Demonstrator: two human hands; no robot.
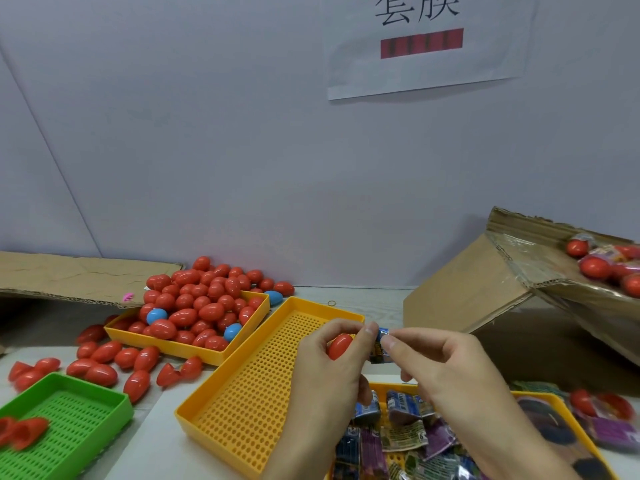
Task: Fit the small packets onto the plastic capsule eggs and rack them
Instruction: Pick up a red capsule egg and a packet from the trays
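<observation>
The left hand point(329, 355) grips 1 red egg point(340, 346), fingers curled round its body with the narrow end toward the right. The right hand point(440, 362) pinches a small blue packet point(380, 344) between thumb and forefinger, and the left thumb tip meets the packet's upper edge — both hands are closed on their items, held above the empty yellow tray point(242, 393).

Handling, as judged: the egg looks like light, hard, glossy plastic, likely to slip, so a hold round its widest part seems soundest. The packet appears to be thin, soft printed film — it will crumple and may tear if pulled hard. Best taken at its open rim with fingertips on opposite sides and spread before the egg's tip goes in. Whether the rim is already open cannot be told.

Stock: a second yellow tray point(166, 344) holds a heap of red eggs with 3 blue eggs point(156, 316), 2 among them and 1 beside the tray; loose eggs lie on the table around it. A tray of spare packets point(398, 431) sits below the hands. A green tray point(69, 420) at near left holds a few red egg halves.

Surroundings: a pale wood-grain table point(363, 296) against a plain white wall with a paper sign point(426, 43). A tilted cardboard box point(485, 282) at right holds wrapped eggs; flat cardboard point(69, 275) lies at left.
</observation>
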